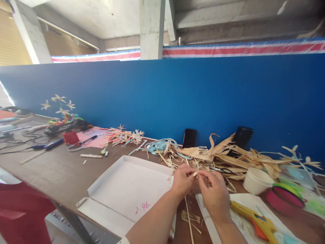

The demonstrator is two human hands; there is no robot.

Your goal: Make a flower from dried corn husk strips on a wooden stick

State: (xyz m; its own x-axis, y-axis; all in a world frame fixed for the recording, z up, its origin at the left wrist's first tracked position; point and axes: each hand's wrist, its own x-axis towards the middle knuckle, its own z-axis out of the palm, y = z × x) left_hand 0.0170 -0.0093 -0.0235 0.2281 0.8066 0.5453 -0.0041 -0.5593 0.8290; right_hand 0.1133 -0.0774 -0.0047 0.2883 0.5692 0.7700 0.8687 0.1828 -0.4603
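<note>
My left hand (183,180) and my right hand (215,195) meet over the table, fingertips pinched together. Between them is a small pale husk piece (195,174), mostly covered by the fingers. Beneath the hands a thin stick (188,218) runs toward me, with cut husk scraps (191,217) beside it. Just beyond the hands lies a heap of dried corn husks (218,154), with black-handled scissors (225,171) partly under it. To the right of my right hand, a yellow glue gun (256,218) rests on white paper.
An open white box (127,183) marked 2.46 lies left of my hands. At right stand a white cup (257,181) and a pink bowl (285,200). A phone (190,138) leans on the blue partition (157,98). Husk flowers (137,136) and blue cord (162,145) lie at the back.
</note>
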